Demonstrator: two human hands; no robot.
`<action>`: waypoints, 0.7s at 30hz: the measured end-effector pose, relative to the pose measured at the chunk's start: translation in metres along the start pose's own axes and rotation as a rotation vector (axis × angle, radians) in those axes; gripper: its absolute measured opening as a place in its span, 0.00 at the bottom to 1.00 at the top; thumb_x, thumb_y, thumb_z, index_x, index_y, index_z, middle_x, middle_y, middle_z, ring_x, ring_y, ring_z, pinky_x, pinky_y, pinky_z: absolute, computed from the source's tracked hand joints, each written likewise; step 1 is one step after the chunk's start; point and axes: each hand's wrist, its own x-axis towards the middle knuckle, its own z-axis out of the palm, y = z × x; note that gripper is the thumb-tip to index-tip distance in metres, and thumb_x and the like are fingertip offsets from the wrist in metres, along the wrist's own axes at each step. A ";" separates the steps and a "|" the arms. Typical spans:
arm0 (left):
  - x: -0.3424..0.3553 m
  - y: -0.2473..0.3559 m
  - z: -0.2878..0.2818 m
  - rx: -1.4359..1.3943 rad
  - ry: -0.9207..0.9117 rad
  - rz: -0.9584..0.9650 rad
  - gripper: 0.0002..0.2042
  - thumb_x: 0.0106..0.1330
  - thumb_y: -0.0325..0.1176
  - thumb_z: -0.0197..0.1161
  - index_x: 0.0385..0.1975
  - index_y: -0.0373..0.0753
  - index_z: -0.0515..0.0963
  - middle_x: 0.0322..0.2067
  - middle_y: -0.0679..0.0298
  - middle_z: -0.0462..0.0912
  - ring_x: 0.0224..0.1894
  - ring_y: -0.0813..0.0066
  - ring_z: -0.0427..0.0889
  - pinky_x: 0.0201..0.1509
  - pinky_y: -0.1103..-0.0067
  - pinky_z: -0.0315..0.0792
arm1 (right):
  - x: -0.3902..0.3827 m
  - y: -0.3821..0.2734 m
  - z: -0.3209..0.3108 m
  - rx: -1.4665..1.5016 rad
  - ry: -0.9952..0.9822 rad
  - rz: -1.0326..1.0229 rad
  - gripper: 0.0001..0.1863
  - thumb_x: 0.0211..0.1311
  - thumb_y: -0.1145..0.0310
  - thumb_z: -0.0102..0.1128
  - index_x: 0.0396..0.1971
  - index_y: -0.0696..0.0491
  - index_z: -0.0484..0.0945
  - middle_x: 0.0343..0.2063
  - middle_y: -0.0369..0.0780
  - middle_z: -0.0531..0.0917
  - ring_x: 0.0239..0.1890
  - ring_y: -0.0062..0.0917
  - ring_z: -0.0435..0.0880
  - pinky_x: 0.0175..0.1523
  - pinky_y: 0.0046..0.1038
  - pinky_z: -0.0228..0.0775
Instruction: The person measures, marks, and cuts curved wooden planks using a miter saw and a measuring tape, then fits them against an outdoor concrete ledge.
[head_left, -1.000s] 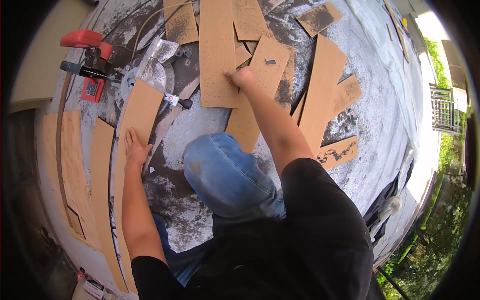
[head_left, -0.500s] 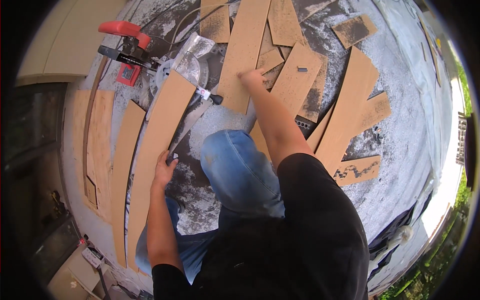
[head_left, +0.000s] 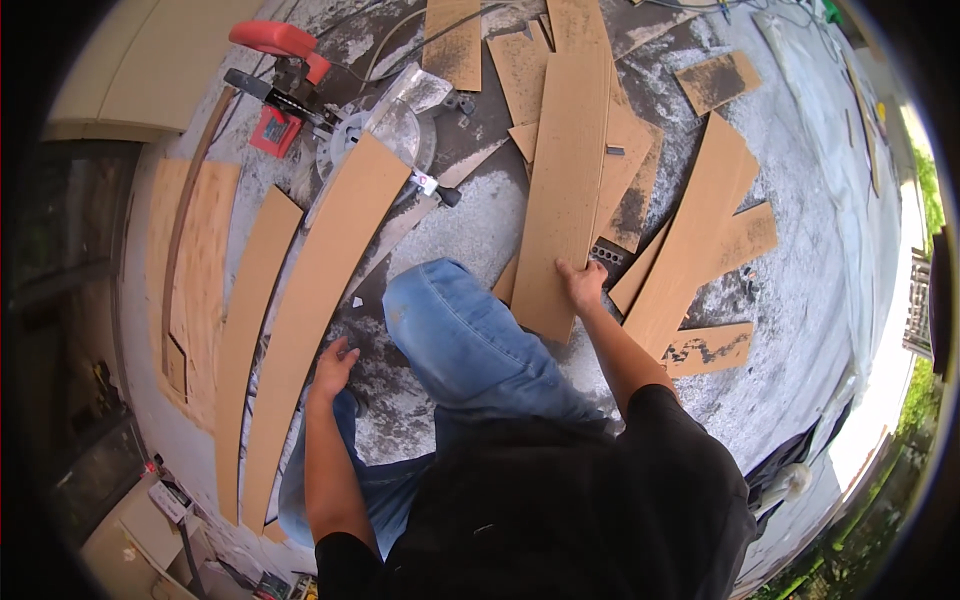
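Observation:
My right hand (head_left: 582, 284) grips the near end of a long tan wooden plank (head_left: 560, 190) that lies slanting over other scattered planks. My left hand (head_left: 334, 366) is open, fingers loosely curled apart, just right of a long board (head_left: 325, 250) whose far end rests on the silver base of a miter saw (head_left: 355, 135) with a red handle (head_left: 260, 32). A small white clamp with a black knob (head_left: 430, 187) sits at that board's end. A second long board (head_left: 250, 330) lies to its left. My bent knee in blue jeans (head_left: 450, 330) is between my hands.
Stained offcuts and planks (head_left: 720, 80) lie on the dusty, blotched floor (head_left: 800, 330). Plastic sheeting (head_left: 830, 130) runs along the right. A plywood piece with a dark strip (head_left: 200, 260) lies beside glass doors (head_left: 75, 320) at left. Cables (head_left: 380, 60) run behind the saw.
My right hand has drawn a plank toward me and to the right. My left hand has come off the board by the saw and moved lower.

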 end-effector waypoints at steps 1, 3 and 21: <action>-0.002 0.004 -0.006 0.045 -0.004 0.019 0.29 0.70 0.42 0.68 0.66 0.32 0.72 0.59 0.48 0.81 0.59 0.58 0.82 0.63 0.69 0.75 | -0.014 0.002 0.010 0.059 -0.072 0.132 0.43 0.51 0.47 0.78 0.55 0.68 0.76 0.55 0.59 0.74 0.55 0.45 0.79 0.62 0.40 0.75; 0.002 -0.008 -0.017 -0.039 0.025 0.015 0.28 0.70 0.40 0.68 0.66 0.33 0.72 0.59 0.49 0.81 0.59 0.59 0.83 0.62 0.70 0.76 | -0.028 0.000 0.030 0.173 -0.216 0.236 0.45 0.51 0.49 0.80 0.56 0.71 0.71 0.57 0.60 0.73 0.56 0.45 0.79 0.61 0.40 0.76; -0.133 0.103 -0.188 -0.049 0.215 0.156 0.27 0.73 0.34 0.64 0.70 0.37 0.68 0.65 0.52 0.77 0.63 0.62 0.78 0.66 0.68 0.72 | 0.001 -0.061 -0.105 -0.100 -0.119 -0.037 0.32 0.52 0.59 0.77 0.45 0.69 0.73 0.49 0.63 0.76 0.53 0.55 0.77 0.61 0.44 0.72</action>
